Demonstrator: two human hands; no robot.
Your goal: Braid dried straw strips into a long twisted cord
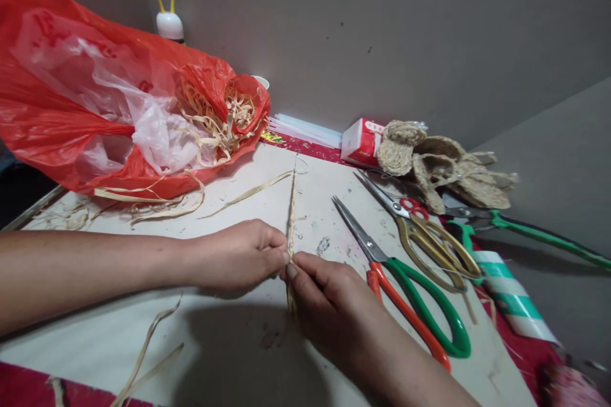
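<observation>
A thin braided straw cord (292, 210) runs away from me over the white board, its far end near a fine wire or thread loop. My left hand (245, 254) pinches its near end from the left, thumb and fingers pressed together. From the right, my right hand (329, 296) closes on the same spot, its fingertips touching or almost touching the left ones. Loose strands hang below the fingers, partly hidden. Right of my hands lie scissors with green and orange handles (396, 273). A loose straw strip (255, 193) lies left of the cord.
A red plastic bag (95, 76) with raffia-like strips (224, 121) fills the back left, before a white-capped bottle (169, 24). At right are gold-handled scissors (420, 235), green-handled pliers (515, 226), woven straw pieces (439, 162), a red-white box (361, 141) and a striped roll (513, 296).
</observation>
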